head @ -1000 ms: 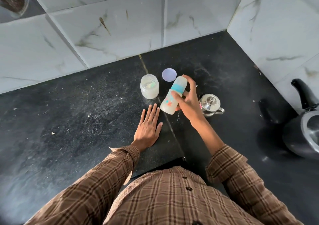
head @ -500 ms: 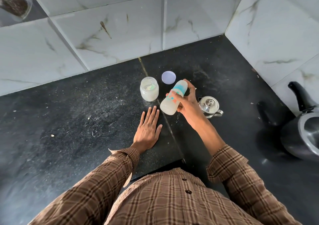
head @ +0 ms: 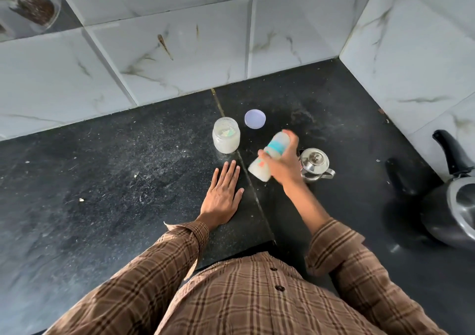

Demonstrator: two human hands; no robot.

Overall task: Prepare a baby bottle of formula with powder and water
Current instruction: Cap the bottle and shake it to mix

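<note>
We judge mixing near done: right hand (head: 284, 166) fingers grip tilted, capped, milky bottle (head: 267, 158); left hand (head: 222, 196) flat on tabletop (head: 102, 180); jar (head: 226, 135) open.

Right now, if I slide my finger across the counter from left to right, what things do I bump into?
The left hand lying flat on the counter, then the open jar, the round lid, the baby bottle held tilted in the right hand, the small steel pot, and last the black-handled pan.
</note>
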